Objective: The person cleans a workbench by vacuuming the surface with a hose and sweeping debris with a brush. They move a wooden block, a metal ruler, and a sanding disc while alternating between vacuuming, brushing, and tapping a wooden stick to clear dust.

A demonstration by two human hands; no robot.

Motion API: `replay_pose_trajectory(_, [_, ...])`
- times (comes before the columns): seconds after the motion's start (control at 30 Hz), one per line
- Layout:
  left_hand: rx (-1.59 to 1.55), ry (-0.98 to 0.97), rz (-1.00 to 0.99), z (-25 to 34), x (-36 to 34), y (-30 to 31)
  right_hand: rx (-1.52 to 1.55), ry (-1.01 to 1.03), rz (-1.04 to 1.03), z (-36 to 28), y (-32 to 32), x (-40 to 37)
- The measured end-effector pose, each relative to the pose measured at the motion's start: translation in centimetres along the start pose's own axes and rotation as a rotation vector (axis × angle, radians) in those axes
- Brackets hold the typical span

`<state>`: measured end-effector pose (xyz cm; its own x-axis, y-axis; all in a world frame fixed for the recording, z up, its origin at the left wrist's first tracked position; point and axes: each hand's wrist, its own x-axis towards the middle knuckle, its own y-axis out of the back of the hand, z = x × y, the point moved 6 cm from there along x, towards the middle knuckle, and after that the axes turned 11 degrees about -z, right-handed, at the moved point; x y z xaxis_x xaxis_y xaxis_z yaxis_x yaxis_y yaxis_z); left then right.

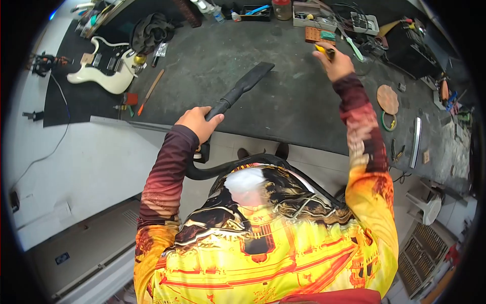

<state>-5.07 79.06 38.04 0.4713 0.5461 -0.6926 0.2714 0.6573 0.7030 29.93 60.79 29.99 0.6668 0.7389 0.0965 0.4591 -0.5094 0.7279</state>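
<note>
My left hand (198, 123) grips the black wand of a vacuum cleaner. Its flat black nozzle (251, 77) rests on the dark workbench (283, 101), and the black hose (223, 169) curves back under my arm. My right hand (335, 62) reaches far across the bench and is closed around a small yellow and black tool (322, 49), close to a brown perforated board (312, 34) and a green-handled tool (354, 49).
A white electric guitar body (104, 66) lies at the bench's left end beside a dark cloth (152, 30). Boxes, bottles and cables crowd the far edge. A round wooden disc (388, 99), a tape ring (389, 121) and pliers (397, 152) lie at the right.
</note>
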Motion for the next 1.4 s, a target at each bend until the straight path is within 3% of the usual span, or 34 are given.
replay_pose_trajectory(0.1, [0.045, -0.064, 0.048, -1.7, 0.2, -0.2, -0.009, 0.011, -0.011, 2.7, -5.8, 5.3])
replay_pose_trajectory(0.2, [0.033, -0.019, -0.004, -3.7, -0.8, -0.9, -0.016, -0.078, 0.026, 2.6, -9.2, 5.8])
replay_pose_trajectory(0.43, [-0.105, 0.034, -0.025, -9.2, -2.0, -0.8, -0.116, -0.201, -0.069, -6.8, -16.3, 3.5])
replay_pose_trajectory(0.5, [-0.167, 0.012, -0.039, -10.3, -2.3, -0.6, 0.006, -0.077, -0.113, -9.3, -18.4, 2.5])
replay_pose_trajectory(0.63, [-0.149, 0.036, -0.078, -11.8, -2.6, 1.2, 0.023, -0.201, -0.073, -9.3, -16.1, 2.4])
replay_pose_trajectory(0.77, [-0.132, -0.079, -0.075, -16.2, -0.9, 3.1, -0.105, -0.4, 0.212, -3.2, -8.4, -0.3])
replay_pose_trajectory(0.87, [-0.088, -0.208, -0.08, -19.8, 1.1, 4.3, -0.244, -0.523, 0.392, 0.7, -7.0, -4.1])
replay_pose_trajectory(0.9, [-0.054, -0.274, -0.067, -20.8, 1.9, 4.8, -0.219, -0.584, 0.41, 0.8, -8.1, -5.0])
replay_pose_trajectory(0.97, [0.035, -0.35, -0.087, -23.0, 3.4, 6.0, -0.315, -0.775, 0.237, -4.1, -12.0, -5.1])
replay_pose_trajectory(1.03, [0.108, -0.419, -0.107, -24.5, 5.0, 7.3, -0.324, -0.52, 0.297, -7.4, -18.1, -4.2])
replay_pose_trajectory(1.1, [0.152, -0.443, -0.169, -25.2, 6.0, 8.5, -0.186, -0.39, 0.315, -12.7, -21.5, -2.7])
replay_pose_trajectory(1.13, [0.163, -0.453, -0.195, -25.6, 6.8, 8.7, -0.193, -0.42, 0.311, -13.3, -21.6, -2.3])
replay_pose_trajectory(1.2, [0.324, -0.542, -0.199, -25.4, 7.3, 9.0, -0.065, -0.506, 0.418, -13.7, -20.7, -2.7])
replay_pose_trajectory(1.27, [0.394, -0.581, -0.215, -23.8, 7.7, 8.9, -0.143, -0.581, 0.491, -14.5, -17.2, -5.2])
replay_pose_trajectory(1.4, [0.507, -0.523, -0.17, -20.3, 8.5, 8.1, -0.02, -0.472, 0.761, -14.1, -11.3, -14.1])
